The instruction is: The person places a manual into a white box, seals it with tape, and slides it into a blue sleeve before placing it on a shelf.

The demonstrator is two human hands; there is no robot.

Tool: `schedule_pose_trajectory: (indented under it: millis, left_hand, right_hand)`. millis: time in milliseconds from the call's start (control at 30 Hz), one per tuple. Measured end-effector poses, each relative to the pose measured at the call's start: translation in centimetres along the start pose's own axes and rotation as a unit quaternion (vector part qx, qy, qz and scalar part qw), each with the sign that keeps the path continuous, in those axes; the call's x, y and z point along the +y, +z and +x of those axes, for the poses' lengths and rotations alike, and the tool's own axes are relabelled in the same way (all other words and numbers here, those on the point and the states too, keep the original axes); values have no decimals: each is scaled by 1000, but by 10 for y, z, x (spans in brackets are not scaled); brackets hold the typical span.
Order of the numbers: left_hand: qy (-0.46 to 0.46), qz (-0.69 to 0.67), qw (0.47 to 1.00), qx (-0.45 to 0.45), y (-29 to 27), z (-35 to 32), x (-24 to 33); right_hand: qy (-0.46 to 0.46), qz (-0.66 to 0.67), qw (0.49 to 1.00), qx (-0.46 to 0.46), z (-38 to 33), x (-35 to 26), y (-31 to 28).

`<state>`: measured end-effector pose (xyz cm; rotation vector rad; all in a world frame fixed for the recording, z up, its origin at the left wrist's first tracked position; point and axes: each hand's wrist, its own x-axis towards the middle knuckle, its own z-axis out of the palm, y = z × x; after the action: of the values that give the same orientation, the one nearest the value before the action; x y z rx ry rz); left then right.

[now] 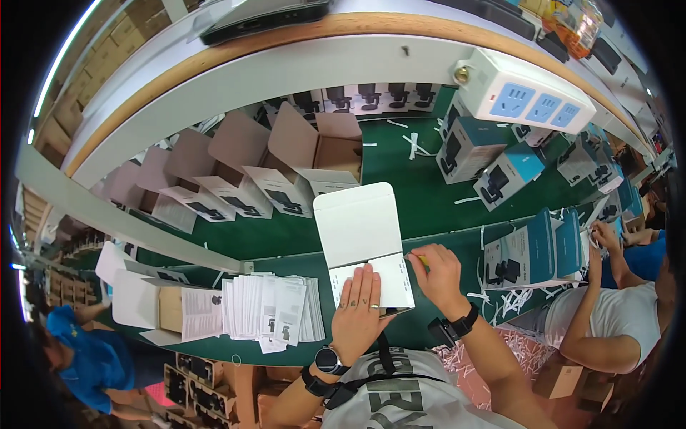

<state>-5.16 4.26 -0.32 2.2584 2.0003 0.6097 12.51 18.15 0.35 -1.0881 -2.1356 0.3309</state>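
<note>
A green conveyor belt [400,179] is carrying open cartons [314,161]. The white box [363,239] is lying on its near edge, leaflets [268,307] stacked beside. Left hand [359,304] is pressing flat, fingers released; right hand [434,268] is pinching a yellow tool [421,260].

The left hand [359,304] hides part of the white box [366,243].
</note>
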Motion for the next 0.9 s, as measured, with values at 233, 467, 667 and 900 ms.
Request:
schedule_pose_trajectory:
  millis: [233,467,667,900]
  left_hand:
    - [-28,13,999,-10,-13,-14,-3]
    - [-32,-7,999,-4,-21,-29,21]
    - [7,9,999,33,-11,-50,24]
    - [38,-46,998,-25,-4,-33,37]
  right_hand:
    - [-5,133,987,-88,-15,-18,3]
    - [86,183,958,-204,-38,-27,-37]
    - [269,530,775,-213,-136,36,-128]
    - [78,87,972,-205,-119,23,-137]
